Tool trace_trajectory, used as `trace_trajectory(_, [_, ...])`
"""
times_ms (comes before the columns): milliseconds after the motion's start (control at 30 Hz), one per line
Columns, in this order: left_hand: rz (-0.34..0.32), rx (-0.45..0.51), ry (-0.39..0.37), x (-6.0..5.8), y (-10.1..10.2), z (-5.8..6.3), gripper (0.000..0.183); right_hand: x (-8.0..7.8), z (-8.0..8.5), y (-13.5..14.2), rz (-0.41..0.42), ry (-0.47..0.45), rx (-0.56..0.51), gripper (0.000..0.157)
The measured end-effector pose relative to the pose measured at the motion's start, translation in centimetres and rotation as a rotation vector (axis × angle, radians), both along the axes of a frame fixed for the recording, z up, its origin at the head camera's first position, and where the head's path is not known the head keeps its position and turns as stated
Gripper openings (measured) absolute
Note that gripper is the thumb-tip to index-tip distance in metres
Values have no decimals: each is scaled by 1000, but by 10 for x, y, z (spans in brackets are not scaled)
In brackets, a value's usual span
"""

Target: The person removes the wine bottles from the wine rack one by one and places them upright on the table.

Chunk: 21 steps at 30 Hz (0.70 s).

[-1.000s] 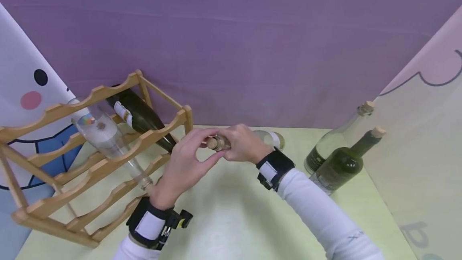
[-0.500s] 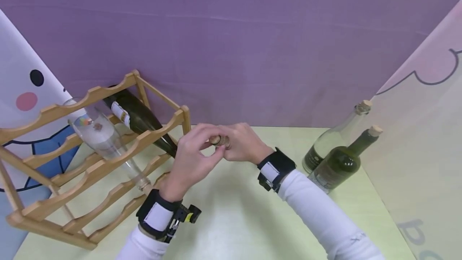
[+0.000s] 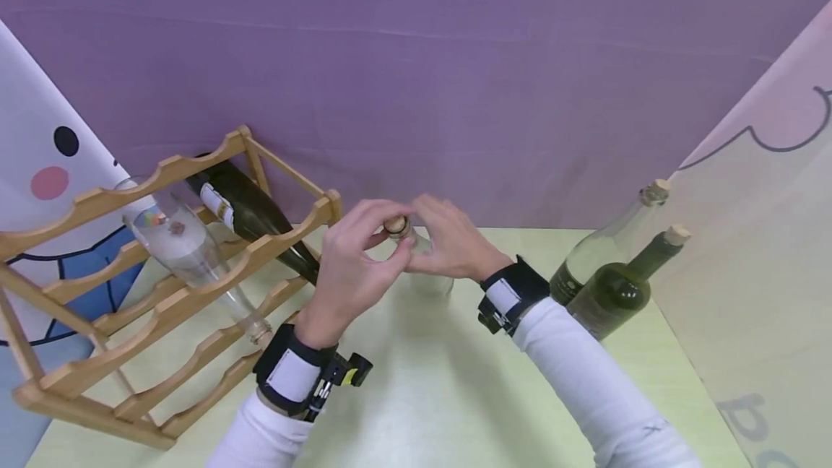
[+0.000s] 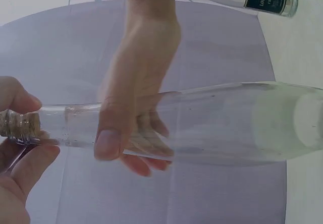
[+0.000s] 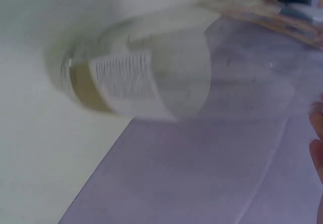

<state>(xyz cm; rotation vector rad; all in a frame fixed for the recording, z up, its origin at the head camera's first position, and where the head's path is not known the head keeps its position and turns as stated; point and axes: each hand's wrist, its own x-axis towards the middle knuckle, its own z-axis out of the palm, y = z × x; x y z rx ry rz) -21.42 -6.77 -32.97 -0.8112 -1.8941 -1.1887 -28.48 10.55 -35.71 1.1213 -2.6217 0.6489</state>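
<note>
A clear glass bottle [image 4: 217, 123] stands between my two hands, its neck pointing up toward the head camera. A cork [image 3: 396, 223] sits in its mouth. My left hand [image 3: 354, 262] pinches the bottle's top at the cork, thumb on one side and forefinger on the other. Lower on the neck, my right hand [image 3: 455, 244] holds the glass with its thumb across the front and fingers behind, as the left wrist view shows. The right wrist view catches the bottle's blurred lower body with a white and gold label [image 5: 123, 80]; only fingertips show at that view's right edge.
At left stands a wooden wine rack [image 3: 84, 370] with a clear bottle [image 3: 182, 248] and a dark bottle [image 3: 250, 201] lying in it. A corked clear bottle [image 3: 604, 248] and a corked green bottle [image 3: 614, 295] stand at right. A purple backdrop [image 3: 416, 92] rises behind the table.
The bottle's base has swung from the right to below the hands, turning the neck more upward. My right hand has shifted slightly up and right, its fingers looser; my left has moved slightly right.
</note>
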Motion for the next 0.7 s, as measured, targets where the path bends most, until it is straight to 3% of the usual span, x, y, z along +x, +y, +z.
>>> trace_trajectory(267, [0, 15, -11, -1, 1, 2, 29, 0, -7, 8, 5, -133, 30, 80])
trace_trajectory(467, [17, 29, 18, -2, -1, 8, 34, -6, -14, 26, -15, -186, -10, 66])
trace_trajectory(700, [19, 43, 9, 2, -1, 10, 36, -14, -27, 53, -156, -150, -1, 55])
